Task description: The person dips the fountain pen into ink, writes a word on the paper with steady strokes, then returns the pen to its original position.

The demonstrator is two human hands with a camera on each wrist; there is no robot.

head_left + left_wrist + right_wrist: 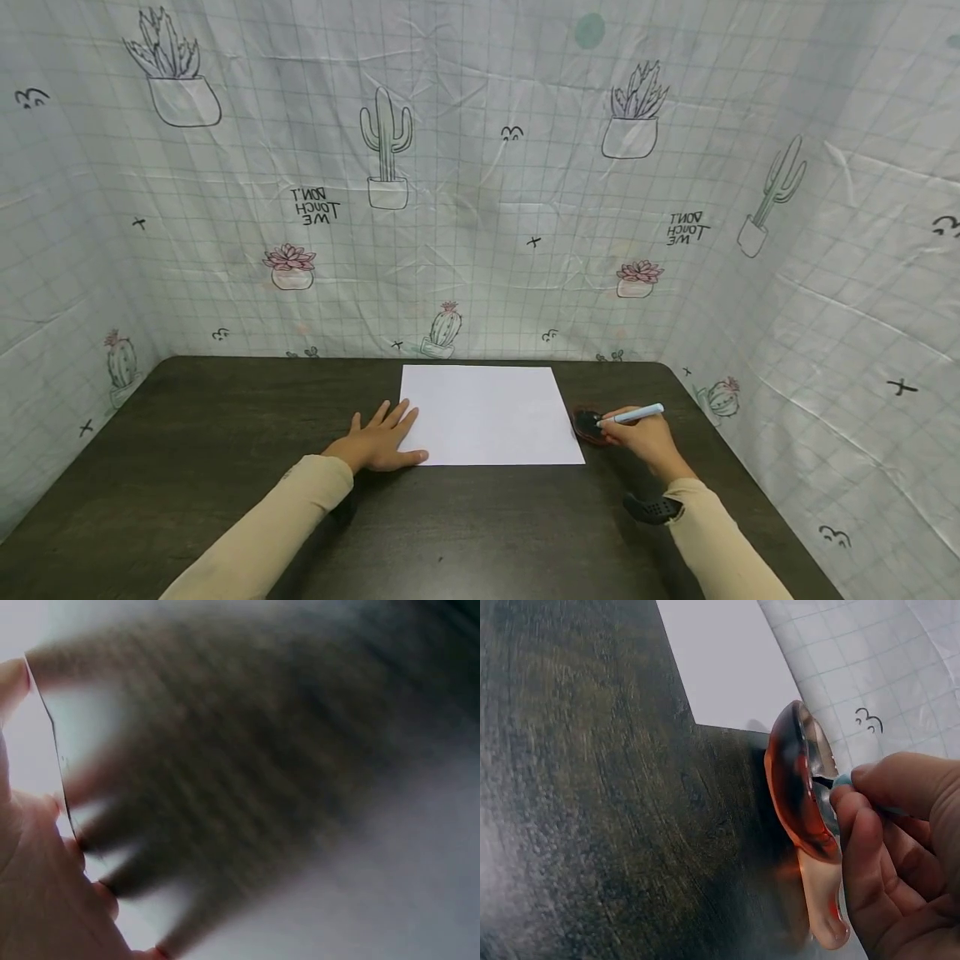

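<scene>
My left hand (381, 442) lies with fingers spread on the left edge of a blank white sheet of paper (487, 414). The left wrist view shows its palm side and fingertips, with a dark blur over most of the picture. My right hand (651, 437) pinches a slim paintbrush (643, 412) with a light-blue handle, just right of the sheet. Its dark tip (823, 781) is at a small reddish see-through dish (787, 780) with a stubby handle. Dark liquid, seemingly ink, shows in that dish. Whether the tip touches the liquid is hard to tell.
The dark wooden table (480, 533) carries the sheet and dish. A white grid-patterned curtain (480, 192) with cactus drawings closes off the back and both sides. A black strap (652, 508) sits around the right wrist.
</scene>
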